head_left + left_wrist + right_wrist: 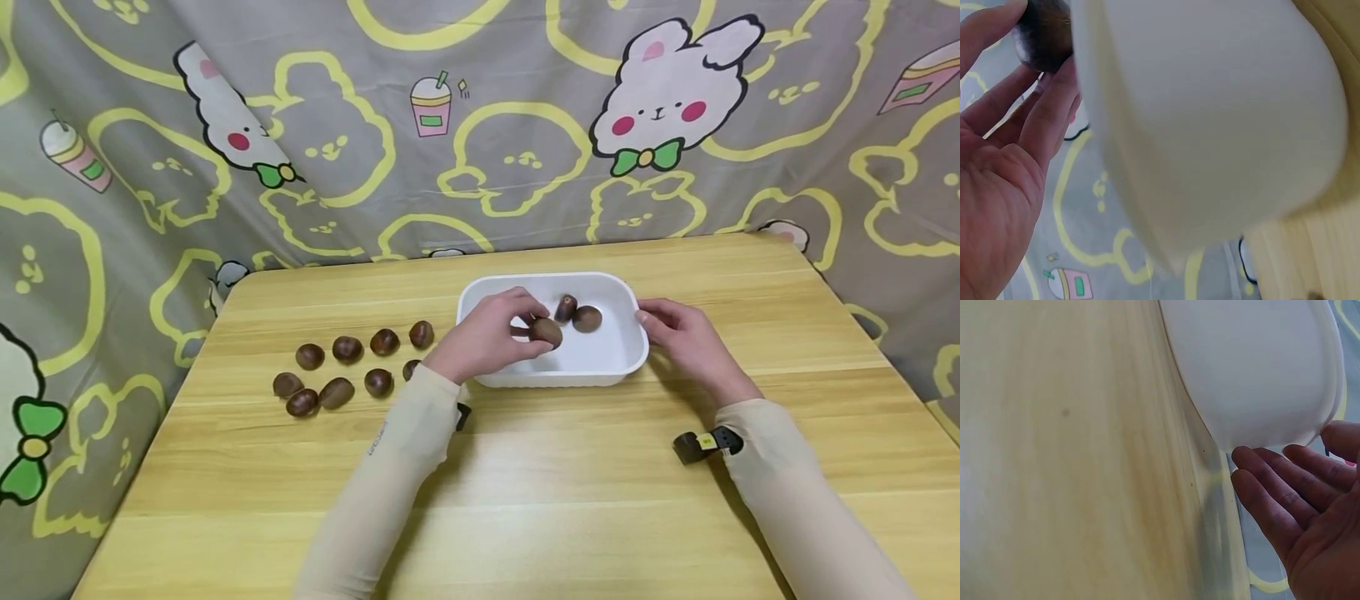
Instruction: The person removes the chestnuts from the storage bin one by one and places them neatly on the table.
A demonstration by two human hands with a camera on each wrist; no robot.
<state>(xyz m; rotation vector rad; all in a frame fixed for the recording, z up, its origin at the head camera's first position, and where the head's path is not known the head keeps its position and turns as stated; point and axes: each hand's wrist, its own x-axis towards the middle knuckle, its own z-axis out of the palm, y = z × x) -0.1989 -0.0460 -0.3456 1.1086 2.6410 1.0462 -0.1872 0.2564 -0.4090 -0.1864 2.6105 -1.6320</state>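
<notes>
Over the white plastic container (555, 377), my left hand (487, 332) pinches a brown chestnut (546, 332) between thumb and fingers. That same chestnut (1044, 34) shows beside the container's rim in the left wrist view. Inside the container lie a dark glossy chestnut (566, 308) and a duller brown chestnut (587, 318). At the container's right end is my right hand (686, 337), its thumb at the rim. In the right wrist view its fairly straight fingers (1279, 487) touch the outer wall.
Left of the container, several chestnuts (347, 350) lie in loose rows on the wooden table (540, 500); one is partly hidden by the left hand and sleeve. A patterned curtain (517, 192) hangs behind the table's back edge. Each wrist wears a black strap (705, 444).
</notes>
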